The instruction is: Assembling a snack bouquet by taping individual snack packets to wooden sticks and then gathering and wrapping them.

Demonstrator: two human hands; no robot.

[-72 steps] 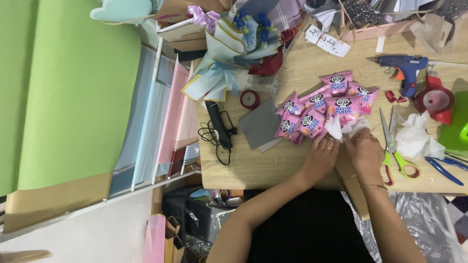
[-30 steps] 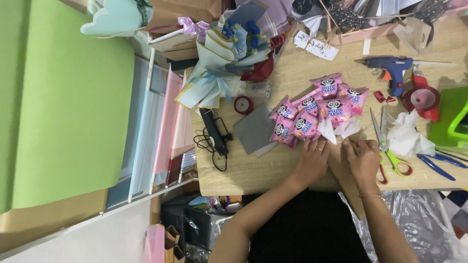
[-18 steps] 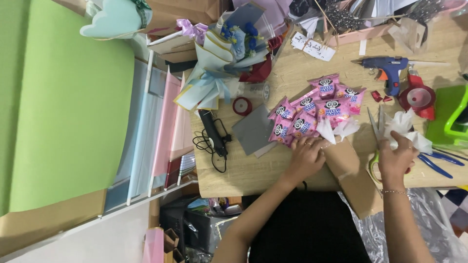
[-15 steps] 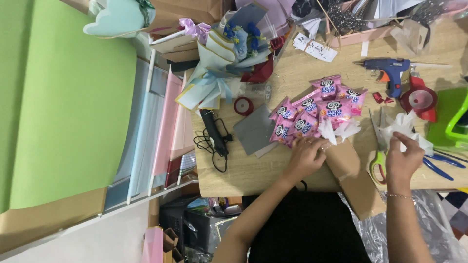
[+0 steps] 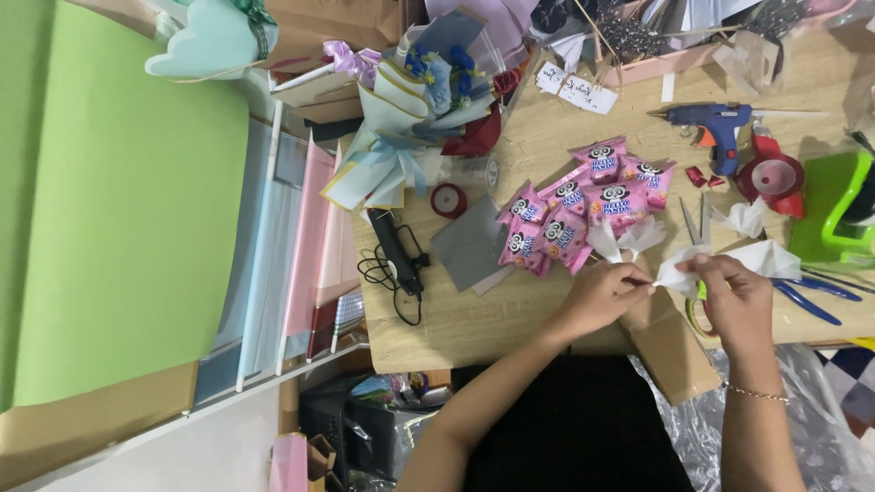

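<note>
My right hand [image 5: 736, 293] pinches a folded piece of white tissue paper [image 5: 764, 258] at the front edge of the wooden table [image 5: 510, 314]. My left hand [image 5: 597, 297] meets it, its fingertips gripping the near end of the same white paper. Just beyond the hands lies a fan of several pink snack packets [image 5: 583, 205] with white paper tucked at its base. Scissors [image 5: 698, 239] lie beside my right hand, partly under it. A flat brown cardboard piece [image 5: 670, 351] sits below both hands.
A blue glue gun [image 5: 720, 126], a red tape dispenser [image 5: 775, 175], a green holder [image 5: 834, 210] and blue pliers [image 5: 807, 301] lie right. A wrapped bouquet [image 5: 415, 118], a grey card [image 5: 469, 253], a black corded tool [image 5: 394, 251] and paper rolls [image 5: 301, 237] lie left.
My right hand reached out to the white paper on the right, picked a piece up and brought it back. My left hand left the packets and now pinches that paper too.
</note>
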